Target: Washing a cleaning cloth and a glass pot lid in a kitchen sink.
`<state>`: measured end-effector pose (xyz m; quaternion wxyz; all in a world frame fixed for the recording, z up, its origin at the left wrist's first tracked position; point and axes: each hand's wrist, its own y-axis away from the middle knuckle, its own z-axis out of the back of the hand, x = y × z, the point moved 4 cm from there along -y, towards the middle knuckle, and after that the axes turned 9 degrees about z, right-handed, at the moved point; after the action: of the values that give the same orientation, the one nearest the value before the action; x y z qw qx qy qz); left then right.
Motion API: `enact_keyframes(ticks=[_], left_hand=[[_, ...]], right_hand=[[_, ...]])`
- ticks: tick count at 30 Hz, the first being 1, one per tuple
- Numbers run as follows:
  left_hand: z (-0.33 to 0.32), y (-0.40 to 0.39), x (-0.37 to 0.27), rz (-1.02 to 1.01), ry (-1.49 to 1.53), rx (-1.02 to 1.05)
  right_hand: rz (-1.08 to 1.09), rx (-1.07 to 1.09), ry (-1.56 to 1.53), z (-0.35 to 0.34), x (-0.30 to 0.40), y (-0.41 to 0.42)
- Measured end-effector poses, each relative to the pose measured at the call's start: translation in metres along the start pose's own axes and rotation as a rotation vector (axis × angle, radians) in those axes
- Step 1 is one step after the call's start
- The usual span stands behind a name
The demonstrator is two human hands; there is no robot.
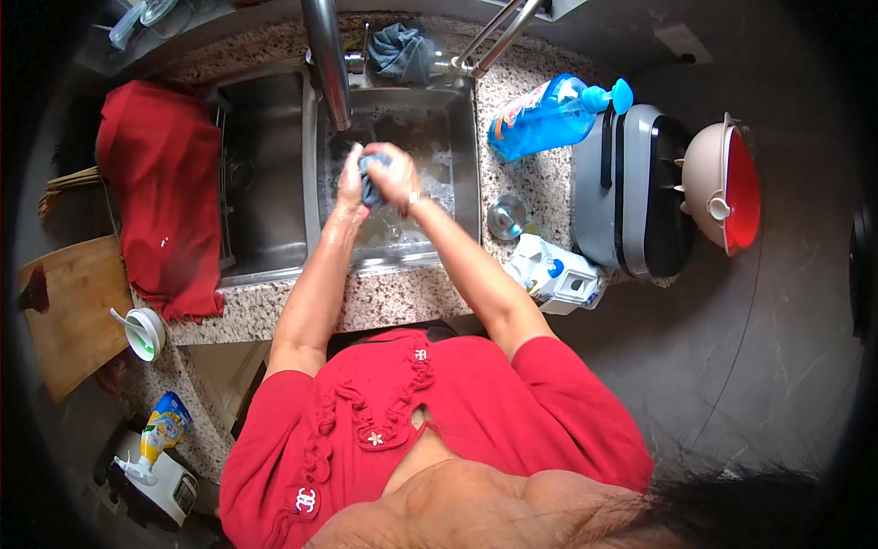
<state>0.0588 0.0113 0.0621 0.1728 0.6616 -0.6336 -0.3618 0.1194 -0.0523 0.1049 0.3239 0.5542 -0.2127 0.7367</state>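
Over the right basin of a stainless steel double sink [466, 185], my two hands squeeze a wet blue-grey cloth [372, 180] between them. My left hand [351, 180] is upright along the cloth's left side, its wrist wet. My right hand [394, 175] wraps the cloth from the right and is slightly blurred. The faucet's metal spout [333, 89] ends just above the hands. Cloudy, sudsy water [432, 165] lies in the basin below. A second blue-grey cloth [401, 53] is bunched behind the sink beside the faucet.
Right of the sink stand a blue pump bottle of liquid [542, 120], a clear glass [507, 217], a white plastic jug [559, 274] and a grey bin [621, 192]. To the left are a red cloth [164, 199], a wooden board [79, 316] and a small white bowl [145, 334].
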Motion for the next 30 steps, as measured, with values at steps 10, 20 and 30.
enact_keyframes(ticks=[10, 20, 30], left_hand=[[0.027, -0.008, 0.038, -0.089, -0.181, -0.014], [0.042, -0.003, 0.033, 0.043, -0.064, -0.029], [0.062, -0.006, 0.008, 0.035, -0.085, -0.301]], right_hand=[[-0.039, -0.195, 0.452, 0.008, -0.038, -0.023], [0.402, -0.145, 0.460, -0.022, 0.005, 0.037], [0.548, -0.058, 0.457, -0.034, 0.018, 0.072]])
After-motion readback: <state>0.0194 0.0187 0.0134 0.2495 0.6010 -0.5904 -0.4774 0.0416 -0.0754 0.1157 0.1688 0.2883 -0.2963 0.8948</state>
